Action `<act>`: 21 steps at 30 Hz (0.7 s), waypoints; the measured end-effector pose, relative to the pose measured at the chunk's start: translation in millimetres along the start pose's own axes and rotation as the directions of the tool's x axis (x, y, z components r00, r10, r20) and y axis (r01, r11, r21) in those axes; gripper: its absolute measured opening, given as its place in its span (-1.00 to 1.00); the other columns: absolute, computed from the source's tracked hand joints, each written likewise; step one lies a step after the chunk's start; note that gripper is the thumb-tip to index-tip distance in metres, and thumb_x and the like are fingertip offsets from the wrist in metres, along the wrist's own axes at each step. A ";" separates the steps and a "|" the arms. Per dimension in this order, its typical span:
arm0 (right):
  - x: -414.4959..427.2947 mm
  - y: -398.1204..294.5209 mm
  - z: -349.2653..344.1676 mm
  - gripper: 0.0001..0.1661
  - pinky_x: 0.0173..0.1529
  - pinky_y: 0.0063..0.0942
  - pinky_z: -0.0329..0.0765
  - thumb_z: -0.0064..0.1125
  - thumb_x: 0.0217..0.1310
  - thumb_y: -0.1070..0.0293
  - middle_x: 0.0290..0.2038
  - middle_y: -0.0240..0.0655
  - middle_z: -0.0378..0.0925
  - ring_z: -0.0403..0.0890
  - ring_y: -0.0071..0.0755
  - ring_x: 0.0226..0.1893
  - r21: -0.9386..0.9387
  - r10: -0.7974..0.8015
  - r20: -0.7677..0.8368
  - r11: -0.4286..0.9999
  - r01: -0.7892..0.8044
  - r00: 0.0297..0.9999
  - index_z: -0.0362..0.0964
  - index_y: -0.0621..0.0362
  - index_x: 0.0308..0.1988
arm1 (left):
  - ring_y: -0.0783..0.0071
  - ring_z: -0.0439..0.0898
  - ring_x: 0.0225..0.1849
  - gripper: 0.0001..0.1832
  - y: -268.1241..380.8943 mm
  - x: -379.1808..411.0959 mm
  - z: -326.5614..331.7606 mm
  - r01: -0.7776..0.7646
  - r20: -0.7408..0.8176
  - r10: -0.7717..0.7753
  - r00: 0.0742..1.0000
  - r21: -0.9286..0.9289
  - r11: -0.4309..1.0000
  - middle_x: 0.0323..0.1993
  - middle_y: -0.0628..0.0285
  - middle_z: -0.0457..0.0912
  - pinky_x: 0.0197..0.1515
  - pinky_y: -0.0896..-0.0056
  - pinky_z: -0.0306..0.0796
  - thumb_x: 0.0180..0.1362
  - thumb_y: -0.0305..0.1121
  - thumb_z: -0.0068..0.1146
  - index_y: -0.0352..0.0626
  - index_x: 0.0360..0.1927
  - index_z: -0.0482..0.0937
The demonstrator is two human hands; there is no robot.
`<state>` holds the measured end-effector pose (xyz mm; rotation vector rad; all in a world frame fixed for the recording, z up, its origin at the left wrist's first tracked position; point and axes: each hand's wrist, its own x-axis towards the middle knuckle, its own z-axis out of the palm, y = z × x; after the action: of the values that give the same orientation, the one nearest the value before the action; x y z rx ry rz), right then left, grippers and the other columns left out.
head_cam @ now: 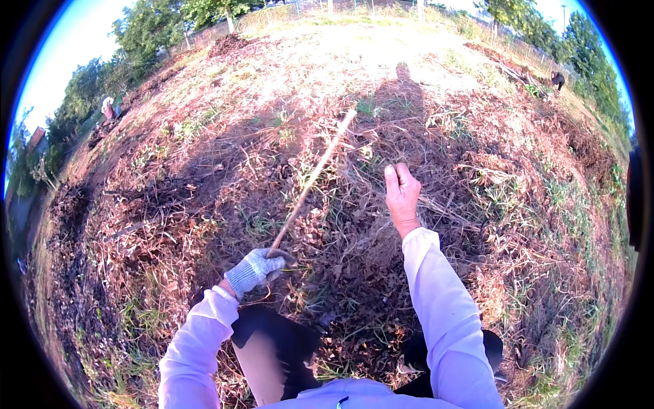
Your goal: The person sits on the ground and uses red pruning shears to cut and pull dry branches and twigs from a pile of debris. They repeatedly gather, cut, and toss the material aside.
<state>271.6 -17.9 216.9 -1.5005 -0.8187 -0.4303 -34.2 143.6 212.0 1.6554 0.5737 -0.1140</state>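
My left hand [259, 268], in a grey knitted glove, is closed around the lower end of a long thin wooden stick [316, 176]. The stick slants up and away to the right, over the dry grass and leaves. My right hand [402, 191] is bare and raised to the right of the stick, apart from it. Its fingers are curled with the thumb against them; whether something thin is pinched there cannot be told. Dry stalks [444, 209] lie on the ground beside and beneath the right hand.
Dark twigs lie in a heap [158, 197] at the left. One person [107, 108] is far off at the left, another [557, 80] at the far right near some logs [511, 73]. Trees [148, 36] and a fence edge the field.
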 end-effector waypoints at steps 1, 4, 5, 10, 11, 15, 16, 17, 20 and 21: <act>-9.2 -5.1 8.6 -0.63 -0.51 -0.36 0.31 0.09 0.20 0.16 -0.64 -0.19 0.31 0.35 -0.21 -0.65 -0.002 -0.087 0.024 0.996 0.087 0.996 0.30 0.20 -0.53 | 0.69 0.32 -0.71 -0.69 9.2 13.0 7.6 -0.009 0.021 0.014 1.000 -0.190 0.982 -0.64 0.43 0.43 -0.62 0.61 0.23 0.26 -0.20 -0.03 -0.22 -0.09 0.52; -44.6 -36.8 33.0 -0.55 -0.48 -0.28 0.30 0.19 0.05 -0.01 -0.60 -0.28 0.22 0.35 -0.17 -0.57 0.029 -0.465 0.184 0.883 0.468 0.866 0.30 0.13 -0.54 | 0.74 0.22 -0.76 -0.65 31.0 37.5 25.4 0.022 0.069 0.020 0.997 -0.553 0.833 -0.66 0.42 0.41 -0.66 0.67 0.13 0.27 -0.07 -0.04 -0.14 -0.15 0.53; -54.7 -49.0 35.6 -0.53 -0.44 -0.30 0.30 0.20 0.00 -0.04 -0.60 -0.30 0.20 0.34 -0.19 -0.55 0.060 -0.554 0.279 0.825 0.561 0.785 0.29 0.12 -0.55 | 0.74 0.20 -0.77 -0.66 33.8 38.8 29.9 0.065 0.096 -0.013 0.995 -0.563 0.824 -0.66 0.43 0.41 -0.67 0.67 0.12 0.27 -0.06 -0.05 -0.13 -0.17 0.52; -100.9 -87.7 28.5 -0.55 -0.24 -0.29 0.27 0.19 -0.03 -0.07 -0.52 -0.35 0.22 0.32 -0.24 -0.42 0.460 -0.747 0.501 0.658 0.597 0.437 0.28 0.06 -0.54 | 0.62 0.44 -0.40 -0.60 4.6 42.2 45.1 -0.014 0.068 0.039 0.997 -0.329 0.944 -0.33 0.34 0.51 -0.32 0.52 0.39 0.35 -0.05 -0.23 -0.13 0.01 0.41; -110.8 -91.7 26.8 -0.54 -0.21 -0.28 0.27 0.17 -0.01 -0.08 -0.51 -0.36 0.22 0.31 -0.24 -0.40 0.542 -0.779 0.513 0.619 0.568 0.360 0.27 0.06 -0.54 | 0.61 0.41 -0.28 -0.58 -9.7 42.4 43.1 -0.159 0.091 0.161 0.983 -0.025 0.987 -0.21 0.33 0.49 -0.15 0.53 0.37 0.37 -0.08 -0.28 -0.15 0.11 0.35; -152.0 -98.9 19.6 -0.53 -0.07 -0.19 0.32 0.15 0.05 -0.05 -0.53 -0.38 0.30 0.38 -0.20 -0.38 0.732 -0.852 0.515 0.495 0.468 0.096 0.25 0.07 -0.59 | 0.62 0.39 -0.04 -0.51 -8.6 36.0 64.5 -0.009 0.051 0.026 0.998 -0.305 0.952 -0.06 0.32 0.52 0.10 0.46 0.25 0.24 -0.10 0.01 -0.20 0.14 0.41; -153.7 -95.5 13.3 -0.60 0.05 -0.11 0.31 0.15 0.06 -0.02 -0.39 -0.31 0.39 0.42 -0.15 -0.24 0.697 -0.774 0.632 0.546 0.466 -0.039 0.34 0.11 -0.46 | 0.61 0.40 -0.05 -0.52 12.4 29.5 76.0 0.000 0.064 0.017 0.998 -0.258 0.966 -0.08 0.33 0.53 0.08 0.48 0.26 0.20 -0.13 0.06 -0.19 0.11 0.44; -153.1 -95.3 9.2 -0.58 0.08 -0.10 0.29 0.15 0.05 -0.02 -0.33 -0.28 0.40 0.41 -0.14 -0.17 0.665 -0.751 0.659 0.571 0.481 -0.020 0.36 0.13 -0.38 | 0.61 0.42 -0.07 -0.54 36.3 23.8 85.0 0.008 0.068 0.007 0.998 -0.209 0.978 -0.10 0.34 0.55 0.07 0.50 0.26 0.16 -0.16 0.12 -0.18 0.08 0.46; -151.7 -109.4 2.4 -0.37 0.27 -0.01 0.13 0.17 0.01 0.03 -0.02 -0.19 0.34 0.28 -0.12 0.13 0.600 -0.696 0.718 0.638 0.483 0.027 0.31 0.18 0.02 | 0.62 0.51 -0.29 -0.65 25.9 23.8 62.9 -0.051 -0.053 0.027 0.998 -0.519 0.853 -0.27 0.37 0.58 -0.16 0.53 0.38 0.14 -0.23 0.14 -0.17 -0.04 0.52; -144.3 -116.0 -6.1 -0.32 0.31 0.02 0.07 0.17 0.03 0.05 0.11 -0.18 0.28 0.21 -0.13 0.21 0.530 -0.630 0.776 0.671 0.519 0.021 0.26 0.12 0.11 | 0.55 0.55 -0.44 -0.75 37.5 11.2 51.0 -0.113 -0.139 0.046 0.989 -0.528 0.842 -0.43 0.30 0.59 -0.33 0.53 0.42 0.17 -0.22 0.09 -0.20 -0.25 0.57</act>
<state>93.4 -64.8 197.4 -1.1175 -2.4907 0.0068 4.3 96.3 232.3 1.1374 0.5645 0.1984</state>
